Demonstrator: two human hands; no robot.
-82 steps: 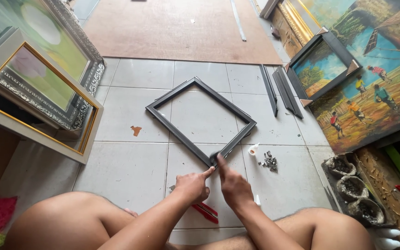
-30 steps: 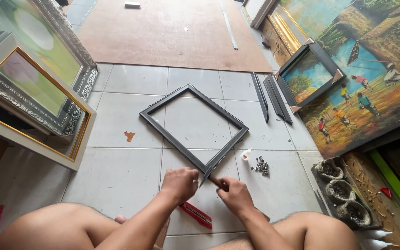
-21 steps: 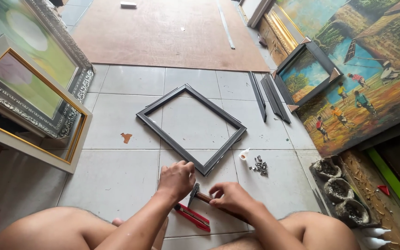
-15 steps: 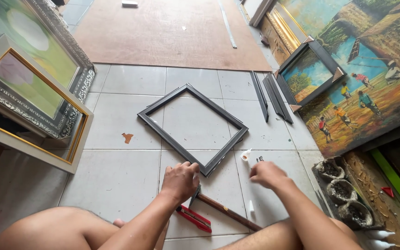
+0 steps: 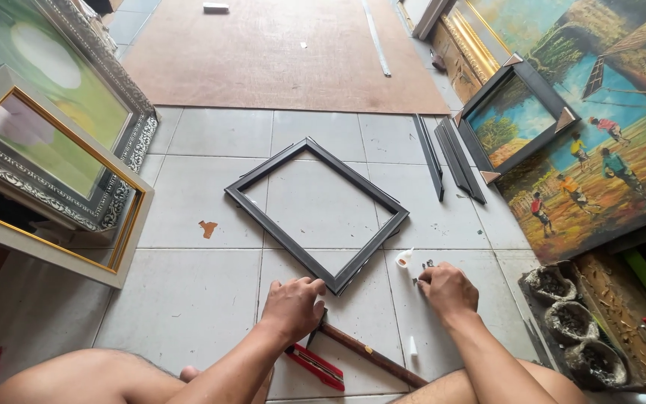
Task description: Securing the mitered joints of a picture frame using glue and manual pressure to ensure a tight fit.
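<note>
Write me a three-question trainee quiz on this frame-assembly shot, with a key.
1. True or false: the left hand rests at the near corner of the dark square frame.
2. What is the right hand reaching into? A) the small pile of dark fasteners B) the red utility knife C) the loose dark moulding strips
3. Fill in: the brown-handled tool lies on the tiled floor between the two ____.

Key: 1 true; 2 A; 3 hands.

Tiled floor – black frame, hammer, red cutter, brown board.
</note>
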